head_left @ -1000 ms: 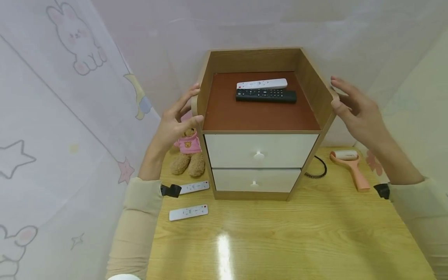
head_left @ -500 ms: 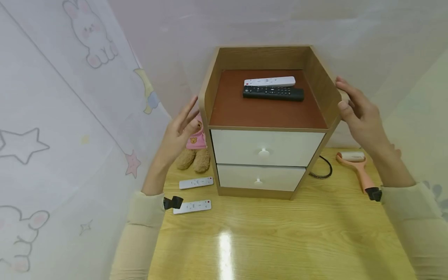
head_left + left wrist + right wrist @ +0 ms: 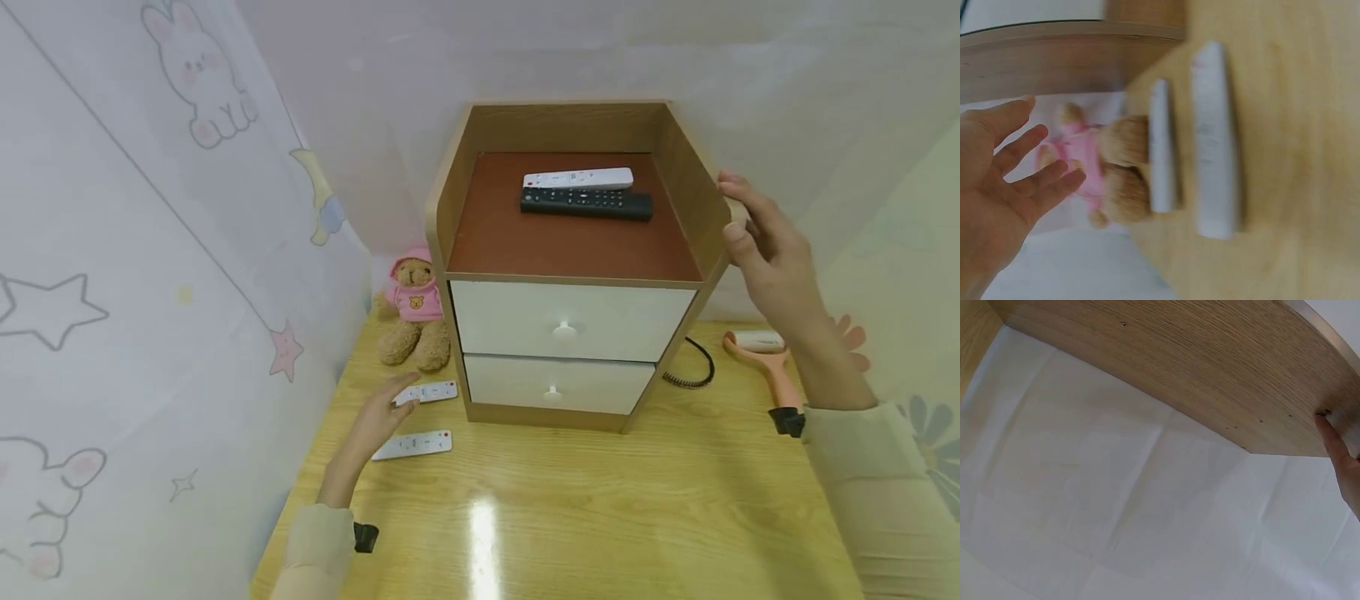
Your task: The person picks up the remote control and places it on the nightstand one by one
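Note:
A small wooden drawer cabinet (image 3: 551,425) with two white drawers stands at the back of the table. My right hand (image 3: 776,262) holds the upper front corner of its right side panel. In the right wrist view a finger (image 3: 1335,444) touches that panel's outer face. My left hand (image 3: 375,421) hovers near two white remote controls left of the cabinet, fingers spread and holding nothing. In the head view it overlaps the farther remote (image 3: 438,391); the nearer remote (image 3: 420,445) lies just in front. Both remotes also show beyond the fingers in the left wrist view.
A white remote (image 3: 577,178) and a black remote (image 3: 585,203) lie on the cabinet top. The teddy bear (image 3: 415,308) in pink sits left of the cabinet. Right of it are a black coiled cord (image 3: 690,382) and an orange-handled lint roller (image 3: 772,367).
My left hand has left the cabinet's left side and come down toward the white remotes on the table. My right hand stays at the right panel. The head view has shifted slightly.

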The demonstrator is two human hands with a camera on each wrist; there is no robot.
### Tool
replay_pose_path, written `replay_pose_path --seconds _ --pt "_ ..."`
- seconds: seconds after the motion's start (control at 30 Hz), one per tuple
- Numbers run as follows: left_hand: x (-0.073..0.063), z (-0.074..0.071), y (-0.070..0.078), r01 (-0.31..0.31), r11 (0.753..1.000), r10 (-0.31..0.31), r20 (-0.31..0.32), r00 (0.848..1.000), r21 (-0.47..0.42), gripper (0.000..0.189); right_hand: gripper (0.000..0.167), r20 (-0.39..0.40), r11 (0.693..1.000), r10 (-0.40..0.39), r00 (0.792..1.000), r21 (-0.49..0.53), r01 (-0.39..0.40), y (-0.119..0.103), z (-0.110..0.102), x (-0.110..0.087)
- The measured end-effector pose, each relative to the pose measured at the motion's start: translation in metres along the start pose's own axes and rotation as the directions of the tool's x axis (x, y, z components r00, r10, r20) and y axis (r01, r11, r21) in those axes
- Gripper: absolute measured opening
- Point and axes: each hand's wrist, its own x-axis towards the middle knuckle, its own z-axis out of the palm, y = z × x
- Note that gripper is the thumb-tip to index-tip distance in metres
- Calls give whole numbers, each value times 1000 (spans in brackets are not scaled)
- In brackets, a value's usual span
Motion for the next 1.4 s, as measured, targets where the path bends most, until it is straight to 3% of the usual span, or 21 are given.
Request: replay_pose_path --seconds 0.13,0.27,0.37,0.53,0.63,0.83,1.2,1.4 --pt "-22 22 -31 3 987 -12 54 998 163 51 40 11 1000 16 1000 -21 -16 -1 2 0" --pt "-39 37 -52 44 959 -78 110 991 280 61 40 9 996 30 1000 -84 -29 -2 4 1" --pt "-48 45 -62 108 944 -159 144 977 313 67 39 8 990 31 999 -139 -30 -9 7 2" --pt "-57 52 -68 187 931 -244 156 957 313 61 40 16 990 29 999 -139 -27 -14 9 3" --pt "-59 53 -69 185 922 -242 130 962 341 60 40 16 988 41 999 -151 -38 -8 6 2" --pt "-59 53 -70 118 910 -172 103 980 398 59 41 13 990 69 998 -122 -67 1 0 -1" --pt "-52 49 -62 92 904 -144 95 985 416 57 41 13 991 62 998 -118 -60 -2 -5 1" --pt "-54 47 -67 77 912 -123 90 988 402 56 41 4 993 58 998 -101 -57 2 -6 1"
